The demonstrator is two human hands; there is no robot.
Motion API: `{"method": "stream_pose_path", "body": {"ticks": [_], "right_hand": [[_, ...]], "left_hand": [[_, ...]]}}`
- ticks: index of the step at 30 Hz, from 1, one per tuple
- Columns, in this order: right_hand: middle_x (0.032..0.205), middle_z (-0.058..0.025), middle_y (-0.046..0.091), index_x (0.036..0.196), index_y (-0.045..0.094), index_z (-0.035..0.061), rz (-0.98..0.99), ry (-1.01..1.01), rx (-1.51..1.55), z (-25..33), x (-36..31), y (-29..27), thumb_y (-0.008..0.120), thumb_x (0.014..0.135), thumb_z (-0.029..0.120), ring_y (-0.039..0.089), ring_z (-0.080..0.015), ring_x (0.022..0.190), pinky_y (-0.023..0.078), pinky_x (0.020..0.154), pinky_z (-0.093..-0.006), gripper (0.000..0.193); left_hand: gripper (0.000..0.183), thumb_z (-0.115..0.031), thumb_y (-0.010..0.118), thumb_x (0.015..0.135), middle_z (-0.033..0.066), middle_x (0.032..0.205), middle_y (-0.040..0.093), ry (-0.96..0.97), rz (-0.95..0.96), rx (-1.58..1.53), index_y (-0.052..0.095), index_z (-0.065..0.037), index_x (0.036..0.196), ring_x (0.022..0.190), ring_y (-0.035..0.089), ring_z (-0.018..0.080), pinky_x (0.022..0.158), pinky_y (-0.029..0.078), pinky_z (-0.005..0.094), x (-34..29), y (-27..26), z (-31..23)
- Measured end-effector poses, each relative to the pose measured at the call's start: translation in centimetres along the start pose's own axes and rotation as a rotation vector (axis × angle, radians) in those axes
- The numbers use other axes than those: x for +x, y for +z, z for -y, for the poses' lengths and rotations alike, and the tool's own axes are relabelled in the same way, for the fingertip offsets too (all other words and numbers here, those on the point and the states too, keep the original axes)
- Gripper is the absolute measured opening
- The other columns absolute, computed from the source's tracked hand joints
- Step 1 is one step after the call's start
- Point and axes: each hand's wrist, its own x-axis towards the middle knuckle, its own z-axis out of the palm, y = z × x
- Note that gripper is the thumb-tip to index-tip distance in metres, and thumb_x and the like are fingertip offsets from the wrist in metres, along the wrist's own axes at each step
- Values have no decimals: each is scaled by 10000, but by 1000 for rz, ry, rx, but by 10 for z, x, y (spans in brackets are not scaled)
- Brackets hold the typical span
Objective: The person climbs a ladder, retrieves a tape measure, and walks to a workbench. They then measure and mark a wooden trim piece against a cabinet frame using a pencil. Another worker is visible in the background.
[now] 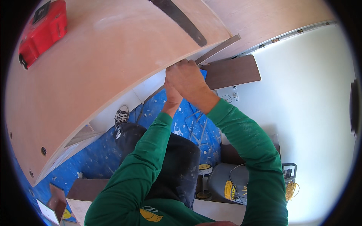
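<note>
At the near edge of a large pale plywood panel (94, 71), both hands meet close together; the right hand (186, 77) lies on top, its fingers curled over the panel's edge and closed around something there, though what sits inside the grip cannot be told; the left hand (171, 94) is mostly hidden beneath the right one, only its wrist and back showing, so whether it is clasped or loose cannot be told; both forearms wear green sleeves (241, 139) that rise from the lower edge of the view; just beside the hands, to the right, a thin dark strip (218, 49) runs along under the panel's edge, and a dark brown board (233, 71) juts out beyond it, touching or nearly touching the knuckles; on top of the panel, well above the hands, a handsaw blade (183, 20) lies slanted, teeth toward the right; far off at the upper left corner of the panel rests a red tool case (41, 30); below the panel a blue sheet (113, 154) speckled with white covers the floor, and a dark sneaker (121, 115) stands on it near the panel's lower edge; at the lower right a grey machine (226, 182) with a yellow label sits beside a coil of yellow cord (291, 190), against a white wall (309, 94).
</note>
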Motion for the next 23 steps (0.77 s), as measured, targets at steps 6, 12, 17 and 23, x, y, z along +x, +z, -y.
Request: {"method": "stream_pose_path", "body": {"ticks": [6, 12, 17, 23], "right_hand": [[886, -148, 755, 939, 747, 4, 91, 43, 105, -15, 10, -17, 758, 824, 136, 788, -295, 842, 625, 675, -403, 175], [1151, -216, 783, 1197, 782, 94, -184, -155, 247, -94, 18, 17, 731, 933, 269, 773, -396, 1060, 623, 910, -502, 321], [1190, -266, 750, 1278, 754, 51, 21, -285, 207, -110, 27, -3, 612, 1066, 329, 731, -446, 1118, 576, 994, -532, 378], [1269, -295, 720, 1297, 756, 79, 154, -275, 220, -122, 19, 3, 562, 1106, 318, 721, -432, 1164, 552, 1041, -530, 362]], "left_hand": [[292, -172, 824, 902, 123, 1144, 736, 101, -14, 74, 759, -73, 1169, 1109, 689, 357, 933, 569, 448, 7, -6, -13], [203, -136, 846, 904, 125, 946, 710, 234, -93, 259, 797, -51, 1082, 877, 680, 341, 795, 570, 453, 11, -8, -34], [260, -192, 868, 897, 102, 945, 721, 222, -90, 263, 802, -50, 1105, 877, 688, 318, 796, 572, 436, 16, -16, -34], [283, -216, 848, 922, 111, 972, 740, 186, -47, 280, 808, -62, 1156, 907, 697, 306, 813, 586, 427, 15, -15, -34]]}}
